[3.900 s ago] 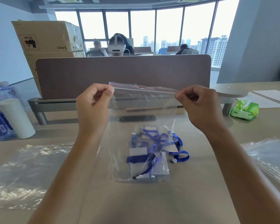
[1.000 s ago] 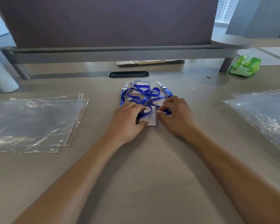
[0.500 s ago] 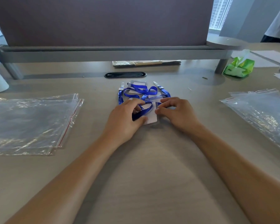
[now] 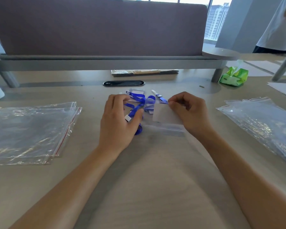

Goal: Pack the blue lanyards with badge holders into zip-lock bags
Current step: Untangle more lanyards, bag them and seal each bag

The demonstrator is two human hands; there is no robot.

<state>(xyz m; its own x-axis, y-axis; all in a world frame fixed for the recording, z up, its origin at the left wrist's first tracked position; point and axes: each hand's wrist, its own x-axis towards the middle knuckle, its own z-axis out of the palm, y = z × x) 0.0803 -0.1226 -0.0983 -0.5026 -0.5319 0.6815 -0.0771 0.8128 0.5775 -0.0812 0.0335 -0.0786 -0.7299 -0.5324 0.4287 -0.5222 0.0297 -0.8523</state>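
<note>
Blue lanyards [image 4: 139,103] lie in a loose tangle at desk [image 4: 147,179] centre, just in front of the black cable grommet [image 4: 123,83]. Flat ribbon straps, looped over each other, white end tabs, one metal clip [image 4: 155,93] pointing away at the back. Clear badge holders with white card inserts mixed in. Left hand [image 4: 117,119] curled over the near left of the pile, thumb pressing a blue strap with a white tab against the fingers. Right hand [image 4: 188,111] pinches the top corner of one badge holder [image 4: 165,115], tilted up off the desk; holder is clear plastic, white card inside. Stack of empty zip-lock bags [image 4: 31,129] with red seal strip lies flat to the left, well apart. More zip-lock bags [image 4: 262,123] on the right. Green tissue pack [image 4: 234,76] at far right, by the partition [image 4: 97,28] leg.
</note>
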